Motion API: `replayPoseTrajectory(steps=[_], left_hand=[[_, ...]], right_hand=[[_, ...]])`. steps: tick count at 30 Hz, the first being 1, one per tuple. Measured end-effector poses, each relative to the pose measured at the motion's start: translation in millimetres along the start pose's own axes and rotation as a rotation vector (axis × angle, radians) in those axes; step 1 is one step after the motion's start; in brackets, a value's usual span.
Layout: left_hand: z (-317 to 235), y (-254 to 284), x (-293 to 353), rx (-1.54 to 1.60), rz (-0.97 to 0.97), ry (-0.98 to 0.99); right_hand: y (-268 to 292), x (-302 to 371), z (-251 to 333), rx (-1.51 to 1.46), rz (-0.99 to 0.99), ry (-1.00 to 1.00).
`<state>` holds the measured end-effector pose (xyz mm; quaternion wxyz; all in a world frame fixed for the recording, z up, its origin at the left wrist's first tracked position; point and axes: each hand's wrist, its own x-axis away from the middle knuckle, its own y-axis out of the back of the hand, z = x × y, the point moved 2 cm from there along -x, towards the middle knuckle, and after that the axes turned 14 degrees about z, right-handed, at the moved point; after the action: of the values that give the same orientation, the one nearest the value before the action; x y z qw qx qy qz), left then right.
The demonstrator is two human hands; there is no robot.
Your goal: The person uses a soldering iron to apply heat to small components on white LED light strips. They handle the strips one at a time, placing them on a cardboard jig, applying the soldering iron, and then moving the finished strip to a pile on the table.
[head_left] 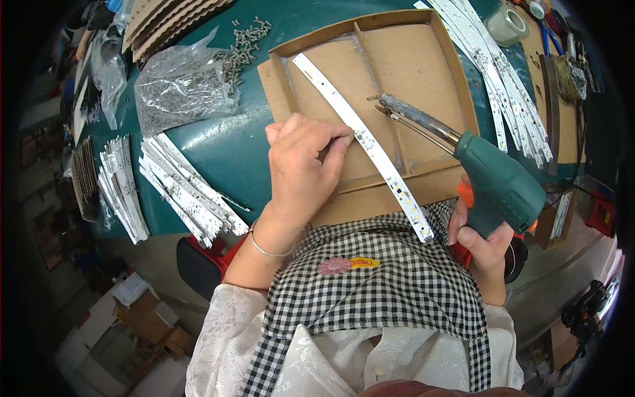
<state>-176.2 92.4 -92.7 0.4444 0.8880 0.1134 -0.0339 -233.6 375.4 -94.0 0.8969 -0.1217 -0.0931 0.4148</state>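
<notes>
One green bench [231, 157]: spreads in front of me, carrying most of what I see.
Checked apron [370, 298]: black and white, across my front, with a flower patch.
Cardboard tray [417, 73]: at the near edge of the bench, split by a divider.
White strip bundles: two at my left [188, 188], one at the far right [503, 73].
Green soldering gun [499, 175]: slants in from the right, its dark tip over the tray — right of the strip and apart from it.
Clear bag [178, 96]: full of small metal parts, left of the tray.
White LED strip [385, 165]: lies aslant over the tray, near end above my apron.
Right hand [486, 246]: wrapped round the gun's handle, by the orange trigger.
Left hand [301, 159]: thumb and forefinger pinching the strip's left edge — other fingers curled.
Tape roll [509, 28]: clear, beside the right bundle.
Loose metal parts [245, 49]: scattered beside the bag.
</notes>
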Motion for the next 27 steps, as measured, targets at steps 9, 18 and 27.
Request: replayPoseTrajectory(steps=[9,18,27], left_hand=[[-3.0,1.8,1.6,-0.027,-0.015,-0.022],[-0.2,0.2,2.2,-0.045,-0.011,-0.049],[-4.1,-0.8,0.3,-0.030,0.008,-0.025]], right_hand=[[2.2,-2.1,-0.8,0.018,0.010,0.034],[-6.6,-6.1,6.2,-0.028,-0.033,0.029],[-0.5,-0.9,-2.2,0.022,-0.023,-0.017]])
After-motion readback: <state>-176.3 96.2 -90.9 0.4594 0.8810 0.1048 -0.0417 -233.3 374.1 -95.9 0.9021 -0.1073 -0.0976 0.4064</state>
